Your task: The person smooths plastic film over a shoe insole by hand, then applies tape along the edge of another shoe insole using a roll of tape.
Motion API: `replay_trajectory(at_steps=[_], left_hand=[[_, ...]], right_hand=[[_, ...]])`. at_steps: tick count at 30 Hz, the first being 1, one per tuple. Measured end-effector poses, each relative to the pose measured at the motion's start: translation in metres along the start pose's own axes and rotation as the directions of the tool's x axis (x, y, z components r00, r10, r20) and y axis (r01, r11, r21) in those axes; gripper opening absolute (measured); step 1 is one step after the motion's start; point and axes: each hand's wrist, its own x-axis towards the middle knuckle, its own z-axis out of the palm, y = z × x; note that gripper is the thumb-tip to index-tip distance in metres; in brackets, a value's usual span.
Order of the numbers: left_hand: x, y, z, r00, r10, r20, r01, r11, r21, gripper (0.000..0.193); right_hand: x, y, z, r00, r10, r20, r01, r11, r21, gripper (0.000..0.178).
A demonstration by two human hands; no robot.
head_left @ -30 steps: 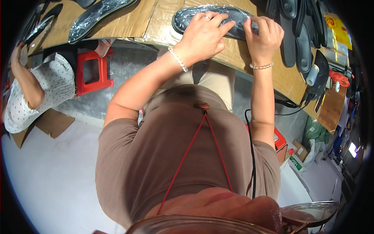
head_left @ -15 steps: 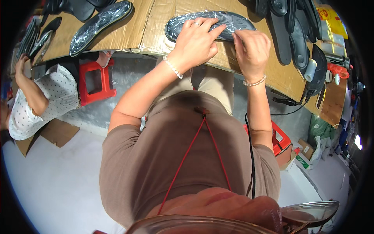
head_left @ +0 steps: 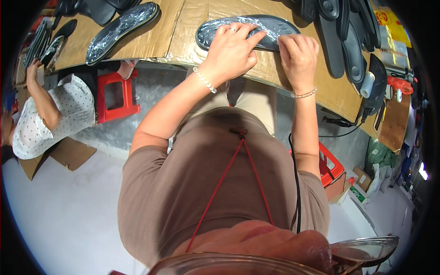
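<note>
One brown shirt (head_left: 215,183) is nearest our view; past it, our two hands are over a cardboard-topped table (head_left: 178,43). Our left hand (head_left: 229,50) rests across the middle of a dark insole (head_left: 276,27) covered in shiny clear film (head_left: 207,33), its fingers spread and the index pointing right. Our right hand (head_left: 299,52) is at the near edge, by the insole's right end, thumb and index pressed together; we cannot tell whether any film is caught between them. The insole lies flat near the front of the table, its long axis running left to right, so from the right fingertips most of it stretches away to the left, and our right hand is the nearer to its right end. Compared with one second ago, our right hand has come from over that end down to the near edge, while the left hand's spread looks much the same. Farther out, we see a second insole (head_left: 121,32) in film to the left, a pile of dark insoles (head_left: 337,50) to the right and, well off left, a co-worker (head_left: 75,98) in a spotted top beside a red stool (head_left: 129,94).
</note>
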Motion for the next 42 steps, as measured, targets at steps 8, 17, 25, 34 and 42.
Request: replay_trajectory(at_steps=[8,17,25,34,42], left_hand=[[-0.001,0.001,0.0,1.0,0.011,-0.025,-0.011,1.0,-0.003,0.049],[-0.005,0.005,0.007,0.999,0.027,-0.04,-0.024,0.998,0.064,0.046],[-0.008,0.011,0.003,0.999,-0.043,-0.003,0.044,0.998,0.052,0.043],[-0.003,-0.018,-0.016,0.989,-0.058,-0.134,-0.007,0.899,-0.438,0.033],[0.02,-0.026,-0.055,0.948,-0.3,-0.11,0.252,0.913,-0.321,0.026]], right_hand=[[0.025,-0.003,0.009,0.998,-0.058,-0.029,0.06,0.995,0.081,0.041],[0.039,-0.008,0.033,0.963,-0.227,-0.144,0.245,0.962,0.118,0.016],[0.02,-0.017,0.034,0.985,-0.151,-0.088,0.167,0.961,0.22,0.015],[0.019,-0.024,0.044,0.998,0.028,-0.064,-0.009,0.962,0.274,0.012],[0.024,-0.025,0.042,0.993,0.0,-0.116,0.03,0.965,0.259,0.017]])
